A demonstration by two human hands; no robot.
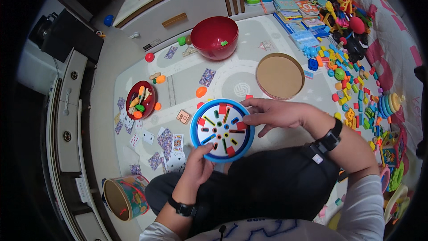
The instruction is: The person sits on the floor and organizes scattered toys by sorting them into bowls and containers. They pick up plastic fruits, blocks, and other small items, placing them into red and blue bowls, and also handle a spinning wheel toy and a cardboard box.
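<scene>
My left hand (200,164) grips the lower left rim of a round toy disc (207,143), its thumb on the top face. The disc has a white face with colourful slots and holes inside a blue rim. Several red squares (230,151) lie on it near the edge. At the right rim is my right hand (279,113), fingers apart, its thumb tip beside a red square (240,126). I see nothing held between those fingers. Another small red piece (249,97) shows just beyond the index finger.
A large red bowl (214,36), a shallow round cardboard lid (281,77) and a small bowl of toy food (154,98) stand on the mat. Playing cards (165,139) lie at left above a cardboard drum (128,197). Toy blocks (354,90) crowd the right side.
</scene>
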